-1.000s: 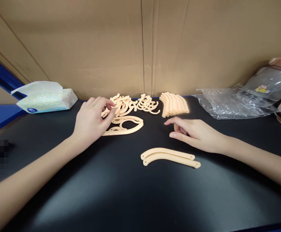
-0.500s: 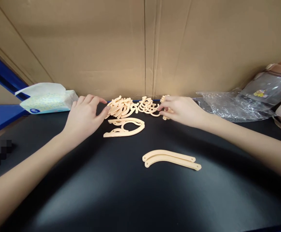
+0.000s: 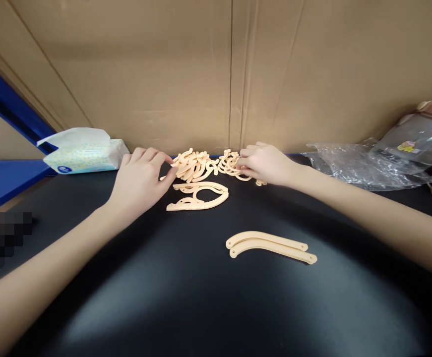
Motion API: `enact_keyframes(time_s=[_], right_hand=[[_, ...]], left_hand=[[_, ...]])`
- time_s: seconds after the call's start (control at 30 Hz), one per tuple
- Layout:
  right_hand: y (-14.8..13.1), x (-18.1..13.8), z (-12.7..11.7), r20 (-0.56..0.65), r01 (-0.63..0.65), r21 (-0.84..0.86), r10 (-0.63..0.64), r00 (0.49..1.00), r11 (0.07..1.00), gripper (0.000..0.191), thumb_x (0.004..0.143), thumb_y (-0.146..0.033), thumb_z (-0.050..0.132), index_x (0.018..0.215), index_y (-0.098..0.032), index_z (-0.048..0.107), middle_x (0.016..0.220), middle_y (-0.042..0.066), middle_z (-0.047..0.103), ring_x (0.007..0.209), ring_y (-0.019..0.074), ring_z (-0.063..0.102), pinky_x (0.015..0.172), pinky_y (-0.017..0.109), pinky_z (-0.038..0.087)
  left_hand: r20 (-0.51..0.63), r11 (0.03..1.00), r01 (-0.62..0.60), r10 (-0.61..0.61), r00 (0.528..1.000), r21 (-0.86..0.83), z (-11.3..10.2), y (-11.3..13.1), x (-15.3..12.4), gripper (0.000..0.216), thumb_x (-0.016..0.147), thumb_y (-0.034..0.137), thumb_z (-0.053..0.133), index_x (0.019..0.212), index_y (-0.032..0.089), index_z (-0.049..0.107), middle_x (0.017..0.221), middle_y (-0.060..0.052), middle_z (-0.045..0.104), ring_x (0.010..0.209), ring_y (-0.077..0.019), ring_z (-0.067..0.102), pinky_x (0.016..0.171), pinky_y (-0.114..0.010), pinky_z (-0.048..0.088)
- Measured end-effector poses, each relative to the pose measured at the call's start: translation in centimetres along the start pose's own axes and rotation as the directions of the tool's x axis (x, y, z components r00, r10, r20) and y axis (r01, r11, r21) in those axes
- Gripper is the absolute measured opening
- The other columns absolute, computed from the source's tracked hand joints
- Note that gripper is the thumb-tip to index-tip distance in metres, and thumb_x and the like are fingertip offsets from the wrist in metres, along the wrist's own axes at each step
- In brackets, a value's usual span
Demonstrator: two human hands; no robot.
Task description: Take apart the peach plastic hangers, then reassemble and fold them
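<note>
My left hand [image 3: 141, 173] hovers at the left end of a pile of peach plastic hanger arms [image 3: 195, 166], thumb and forefinger apart with nothing visible between them. Over a group of curved hook pieces [image 3: 230, 161] my right hand [image 3: 262, 163] reaches in from the right, its fingers bent and slightly apart at the pieces; the hand partly covers a small heap of parts [image 3: 261, 183]. In front of the pile lies a folded plastic hanger [image 3: 216, 201]. Two loose curved hanger arms [image 3: 271, 245] lie side by side nearer to me.
A tissue pack [image 3: 85, 153] stands at the back left. Crumpled clear plastic [image 3: 353, 166] and a transparent bag [image 3: 409, 139] with a brown top are at the back right. Cardboard [image 3: 163, 74] rises behind the black tabletop [image 3: 186, 297].
My right hand has shifted left, from the small heap onto the hook pieces. The left hand stays by the pile. The whole view has slid slightly, so things sit further right.
</note>
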State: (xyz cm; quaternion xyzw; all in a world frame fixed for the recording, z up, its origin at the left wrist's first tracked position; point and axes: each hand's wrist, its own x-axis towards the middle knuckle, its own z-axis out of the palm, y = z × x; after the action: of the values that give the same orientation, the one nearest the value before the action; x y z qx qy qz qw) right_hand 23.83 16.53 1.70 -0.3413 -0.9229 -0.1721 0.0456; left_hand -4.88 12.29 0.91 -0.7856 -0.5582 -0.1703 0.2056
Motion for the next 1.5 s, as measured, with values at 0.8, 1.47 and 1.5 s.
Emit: enact_keyframes(time_s=[0.8, 1.47, 1.5], right_hand=[[-5.8, -7.8, -0.7, -0.166, 0.184, -0.015, -0.183, 0.969, 0.983, 0.024, 0.094, -0.011, 0.046, 0.091, -0.015, 0.070, 0.071, 0.001, 0.059, 0.069, 0.0170, 0.050, 0.070, 0.032, 0.033], [-6.5, -7.9, 0.9, -0.247, 0.238, 0.114, -0.205, 0.947, 0.965, 0.026, 0.100, -0.018, 0.040, 0.105, -0.013, 0.065, 0.077, 0.002, 0.062, 0.068, 0.0148, 0.054, 0.064, 0.030, 0.035], [-6.5, -7.9, 0.9, -0.251, 0.236, 0.116, -0.201, 0.947, 0.965, 0.026, 0.100, -0.019, 0.040, 0.104, -0.013, 0.065, 0.078, 0.003, 0.063, 0.069, 0.0150, 0.055, 0.064, 0.030, 0.035]], left_hand=[[0.050, 0.986, 0.013, -0.004, 0.999, -0.165, 1.8, 0.6, -0.5, 0.029, 0.092, 0.047, 0.044, 0.093, 0.022, 0.059, 0.105, -0.010, 0.068, 0.101, -0.0338, 0.058, 0.082, -0.047, 0.043], [0.013, 0.995, 0.020, -0.019, 1.000, -0.102, 2.8, 0.9, 0.0, 0.025, 0.088, 0.044, 0.054, 0.085, 0.020, 0.059, 0.086, -0.005, 0.069, 0.085, -0.0287, 0.059, 0.072, -0.039, 0.036], [0.003, 0.997, 0.006, -0.006, 1.000, -0.078, 2.8, 1.0, 0.0, 0.024, 0.089, 0.042, 0.053, 0.083, 0.020, 0.059, 0.085, -0.005, 0.069, 0.085, -0.0285, 0.059, 0.071, -0.039, 0.035]])
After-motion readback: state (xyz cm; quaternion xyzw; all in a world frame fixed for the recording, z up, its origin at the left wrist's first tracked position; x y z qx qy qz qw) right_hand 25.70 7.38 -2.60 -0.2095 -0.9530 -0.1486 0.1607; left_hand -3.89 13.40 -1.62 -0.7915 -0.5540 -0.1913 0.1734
